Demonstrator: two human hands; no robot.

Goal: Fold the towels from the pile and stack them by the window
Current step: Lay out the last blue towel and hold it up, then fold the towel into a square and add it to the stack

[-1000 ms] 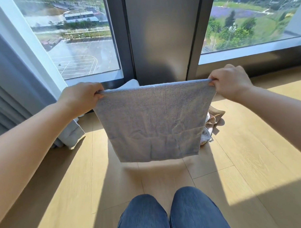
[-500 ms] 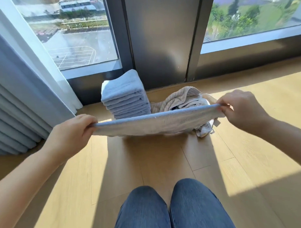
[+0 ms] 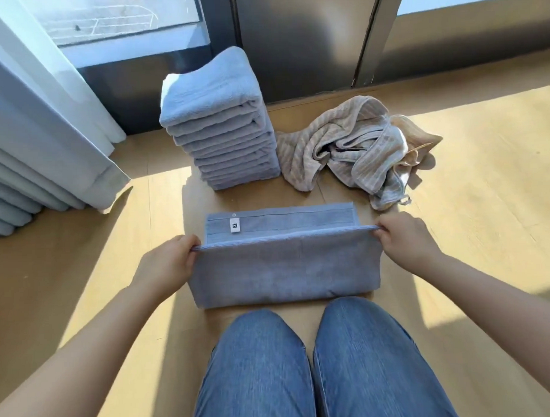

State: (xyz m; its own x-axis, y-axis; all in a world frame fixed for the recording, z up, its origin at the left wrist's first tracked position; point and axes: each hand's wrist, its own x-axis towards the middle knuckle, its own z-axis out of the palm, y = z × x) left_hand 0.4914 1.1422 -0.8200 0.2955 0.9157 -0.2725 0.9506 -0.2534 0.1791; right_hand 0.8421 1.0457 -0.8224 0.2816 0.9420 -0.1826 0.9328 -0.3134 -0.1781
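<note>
Since half a second ago the blue towel (image 3: pixel 285 270) has come down from mid-air onto the wooden floor (image 3: pixel 491 175), and both hands have dropped with it toward the knees (image 3: pixel 260 368). The towel now lies just in front of the knees, its near part doubled over, with a strip of the lower layer and a small white label (image 3: pixel 234 225) showing beyond the folded edge. The left hand (image 3: pixel 166 262) pinches the left end of that raised edge, fingers curled; the right hand (image 3: pixel 405 238) pinches the right end the same way. The fingertips of both are tucked under the cloth and hidden. Farther off, the stack of folded blue towels (image 3: pixel 221 126) stands by the window (image 3: pixel 120 17), its far side out of sight. Touching its right side lies the crumpled pile of beige striped towels (image 3: pixel 352 146); how many it holds cannot be told. A pale curtain (image 3: pixel 46 138) is cut off at the left edge, and the window glass is cropped at the top.
</note>
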